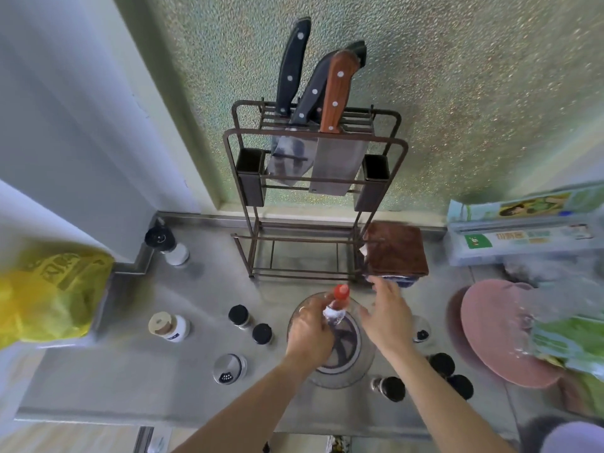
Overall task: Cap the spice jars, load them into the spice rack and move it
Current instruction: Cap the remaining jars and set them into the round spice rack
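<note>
My left hand point(309, 328) grips a small clear jar with a red cap point(340, 300), holding it tilted above a round glass lid point(359, 364) on the steel counter. My right hand point(387, 317) hovers just right of the jar, fingers spread and holding nothing. The brown wire spice rack point(307, 250) stands behind, its bottom shelf bare, with three knives point(322, 103) in its top. Two black-capped jars point(250, 323) stand left of my hands. Several more black-capped jars point(441, 364) stand to the right. A metal-lidded shaker point(228, 369) lies front left.
A cork-lidded jar point(168, 326) and a black-topped grinder point(166, 245) stand at the left, beside a yellow bag point(49, 295). A folded brown cloth point(395, 251) lies right of the rack. Pink plates point(496, 331), boxes of wrap point(523, 230) and green packets point(572, 344) crowd the right side.
</note>
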Demonstrator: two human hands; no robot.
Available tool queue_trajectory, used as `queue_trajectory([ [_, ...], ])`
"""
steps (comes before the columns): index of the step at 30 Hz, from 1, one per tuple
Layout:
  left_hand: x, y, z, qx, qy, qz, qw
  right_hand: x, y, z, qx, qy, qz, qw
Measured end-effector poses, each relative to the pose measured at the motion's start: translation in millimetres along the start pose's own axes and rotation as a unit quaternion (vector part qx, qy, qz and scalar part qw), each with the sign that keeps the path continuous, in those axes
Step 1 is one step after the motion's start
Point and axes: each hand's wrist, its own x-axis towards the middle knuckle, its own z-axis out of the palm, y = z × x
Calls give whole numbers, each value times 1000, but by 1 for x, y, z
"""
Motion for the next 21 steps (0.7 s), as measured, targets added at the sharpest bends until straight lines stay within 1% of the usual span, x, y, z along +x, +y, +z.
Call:
queue_trajectory([
  [2,-6,7,8,6,-7,21,1000,-5,26,-17,-62,26,28,997],
  [3,-9,12,14,8,-20,29,999,-8,40,-24,-97,24,43,994],
  [5,-15,21,31,12,-60,37,997,-9,64,-34,-167,-18,71,983],
  [7,-20,32,47,20,-92,38,995,-7,80,-36,-199,-73,91,973],
  [9,-24,41,59,23,-114,40,992,-3,87,-34,-186,-100,98,973],
  [11,-27,46,67,23,-130,38,990,0,90,-33,-164,-99,95,977],
  [14,-27,47,72,19,-121,34,992,0,90,-36,-119,-50,86,988],
  [16,-26,48,70,11,-98,35,994,-3,83,-39,-83,-7,62,995],
  [18,-26,50,67,1,-57,32,998,-9,68,-39,-44,10,22,999],
  [21,-29,50,58,-32,-4,1,999,-13,41,-27,-4,-18,-33,999],
])
